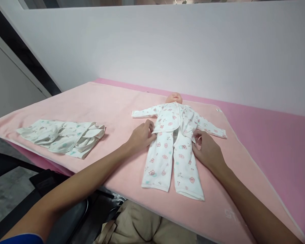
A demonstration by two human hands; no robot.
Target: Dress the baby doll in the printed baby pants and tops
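Note:
On the table lies a baby doll (174,98) on its back, head away from me, its body and limbs hidden by clothes. It wears a white printed baby shirt (167,117) with sleeves spread to both sides, and matching baby pants (159,162) with the legs laid straight toward me. My left hand (141,136) is closed at the left side of the shirt's hem, thumb and fingers at the cloth. At the opposite side, my right hand (207,149) pinches the shirt's right hem, which is bunched up beside the pants' waist.
A pale pink blanket (112,105) covers most of the table, over a brighter pink surface (274,139). White folded baby clothes (63,137) lie to the left. A white partition (167,47) stands behind the table. A black chair (66,217) is at the lower left.

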